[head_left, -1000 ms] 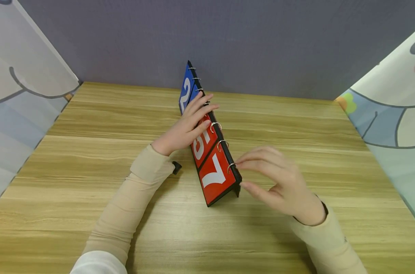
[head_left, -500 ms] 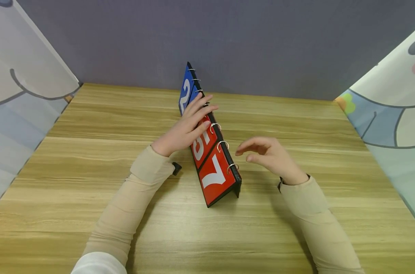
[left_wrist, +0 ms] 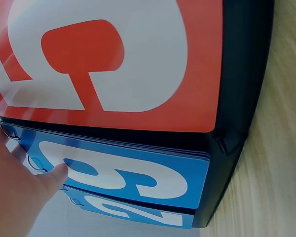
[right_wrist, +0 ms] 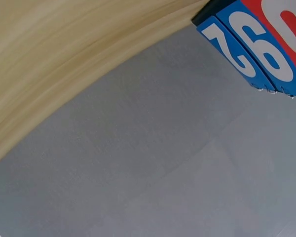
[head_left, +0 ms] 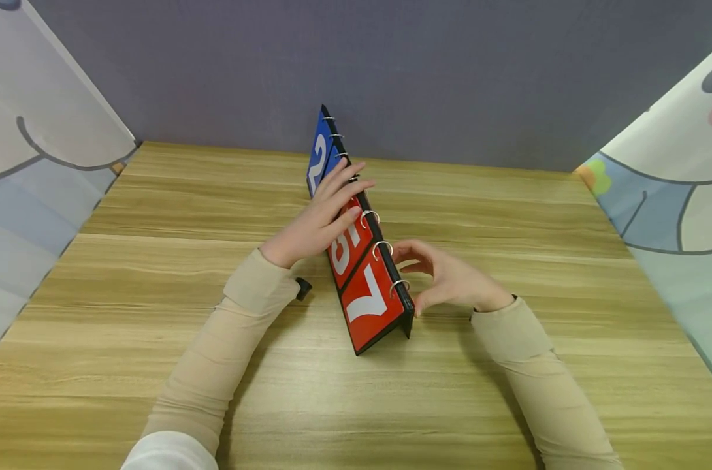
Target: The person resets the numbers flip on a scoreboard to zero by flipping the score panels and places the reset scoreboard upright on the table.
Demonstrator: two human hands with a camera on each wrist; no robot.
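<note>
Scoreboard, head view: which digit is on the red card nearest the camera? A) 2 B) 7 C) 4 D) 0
B: the nearest red card of the scoreboard shows a white 7; the 2 is on the far blue card.

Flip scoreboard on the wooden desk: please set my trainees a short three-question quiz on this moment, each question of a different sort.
1. True or false: the left hand lies with straight fingers on the scoreboard.
2. Which white digit shows on the red card nearest the camera? A) 2 B) 7 C) 4
3. Fill in: the right hand is at the scoreboard's ____ side, near its metal rings.

Key: 1 true; 2 B; 3 back. Whether the right fingers grip anything cannot be told.
</note>
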